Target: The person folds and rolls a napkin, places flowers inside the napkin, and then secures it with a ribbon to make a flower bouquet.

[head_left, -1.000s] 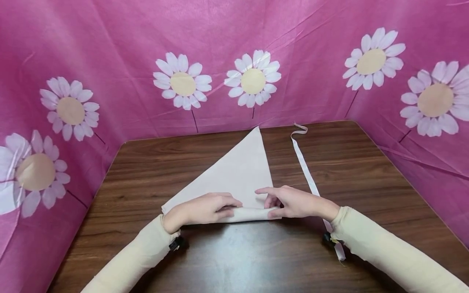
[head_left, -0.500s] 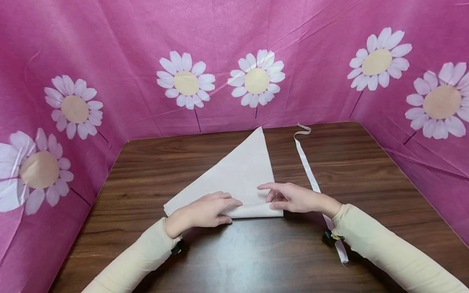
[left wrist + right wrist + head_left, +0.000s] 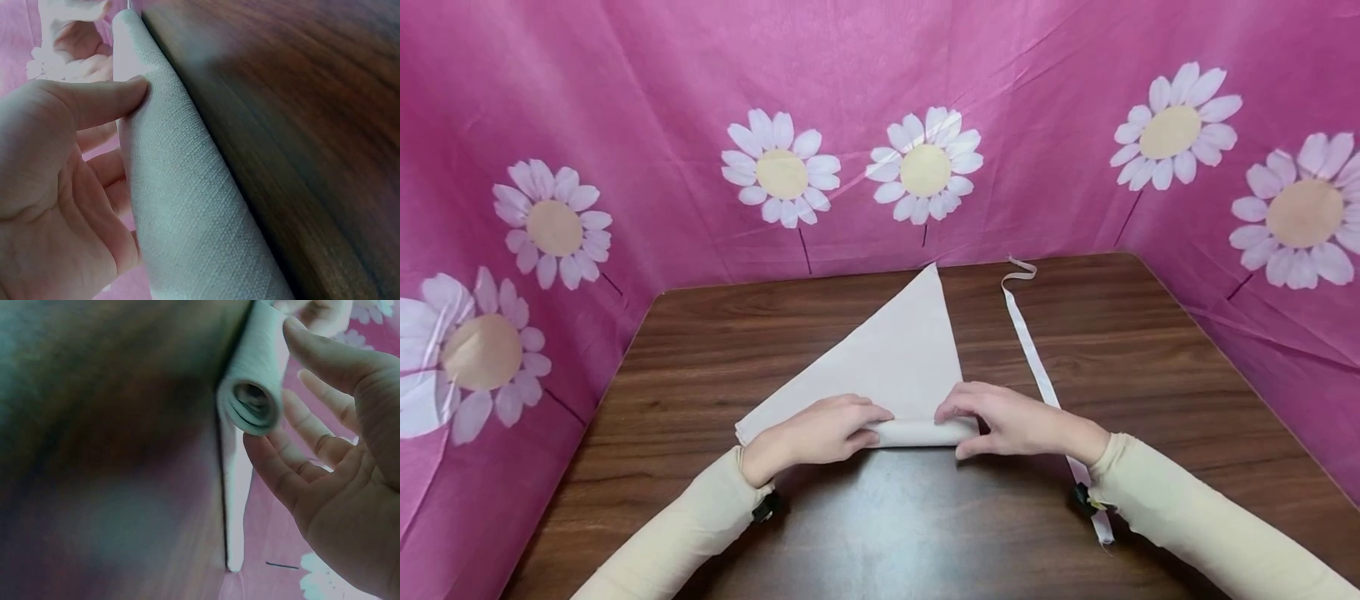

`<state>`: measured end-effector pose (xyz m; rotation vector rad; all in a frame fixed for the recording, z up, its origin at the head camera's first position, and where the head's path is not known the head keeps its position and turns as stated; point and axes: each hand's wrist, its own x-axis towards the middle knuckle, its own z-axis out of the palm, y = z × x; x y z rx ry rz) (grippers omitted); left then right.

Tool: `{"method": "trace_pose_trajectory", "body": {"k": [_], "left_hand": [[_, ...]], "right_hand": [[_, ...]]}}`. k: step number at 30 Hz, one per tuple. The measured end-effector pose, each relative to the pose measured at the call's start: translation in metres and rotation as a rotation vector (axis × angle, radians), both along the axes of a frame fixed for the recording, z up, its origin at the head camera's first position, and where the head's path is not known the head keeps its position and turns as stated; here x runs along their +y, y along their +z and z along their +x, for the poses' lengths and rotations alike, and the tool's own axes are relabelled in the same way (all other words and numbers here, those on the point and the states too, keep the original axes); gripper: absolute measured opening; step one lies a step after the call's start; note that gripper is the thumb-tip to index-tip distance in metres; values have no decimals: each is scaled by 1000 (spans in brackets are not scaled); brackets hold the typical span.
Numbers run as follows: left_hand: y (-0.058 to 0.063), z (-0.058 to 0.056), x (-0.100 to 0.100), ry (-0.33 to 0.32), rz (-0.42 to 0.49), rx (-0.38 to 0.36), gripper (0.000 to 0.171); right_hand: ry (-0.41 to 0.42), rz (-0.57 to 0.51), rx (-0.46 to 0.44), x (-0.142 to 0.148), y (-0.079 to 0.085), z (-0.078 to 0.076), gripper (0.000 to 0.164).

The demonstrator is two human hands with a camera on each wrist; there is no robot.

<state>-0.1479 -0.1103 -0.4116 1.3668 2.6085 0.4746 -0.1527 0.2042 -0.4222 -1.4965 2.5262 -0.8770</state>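
A pale woven cloth (image 3: 887, 350) lies as a triangle, its point toward the back of the table. Its near edge is wound into a tight roll (image 3: 917, 432), whose spiral end (image 3: 253, 403) shows in the right wrist view. My left hand (image 3: 823, 429) pinches this roll at its left part, the thumb (image 3: 119, 100) pressed on it and the fingers behind, partly hidden. At the right end my right hand (image 3: 1007, 421) spans the roll with thumb and fingers spread apart. Those fingers (image 3: 281, 459) look fairly straight and touch or nearly touch the cloth.
A narrow white ribbon (image 3: 1030, 346) stretches along the right of the brown wooden table (image 3: 880, 533), passing under my right wrist and curling at its far end. Pink fabric (image 3: 850, 50) printed with large daisies encloses the back and sides.
My right hand's index finger, earlier stretched out over the cloth, is now bent down onto the roll, and its thumb has moved to the near side. The left hand has barely shifted.
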Motion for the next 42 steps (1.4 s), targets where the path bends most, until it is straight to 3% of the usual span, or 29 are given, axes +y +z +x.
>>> {"method": "trace_pose_trajectory", "body": {"k": [6,13,21,27,32,39,42], "left_hand": [[-2,3,-1,7,3,-23,28],[-8,5,0,20,69,40,43],[-8,4,3,24,85,78,34],[-8,4,4,33,89,147,44],[-10,3,6,34,113,201,38],[-7,2,7,54,118,155,30],[-5,2,10,63,146,91,25]], "right_hand": [[-12,66,-30,-7,-11,4,36],[-12,82,-50,-10,-15,0,32],[-22,38,-67,-6,-9,-4,28],[-15,-38,-175,-3,-8,-16,40],[0,-89,-213,0,-7,-21,44],[-65,-76,-204,6,-1,-24,38],[-80,-81,-199,8,2,-22,41]]}}
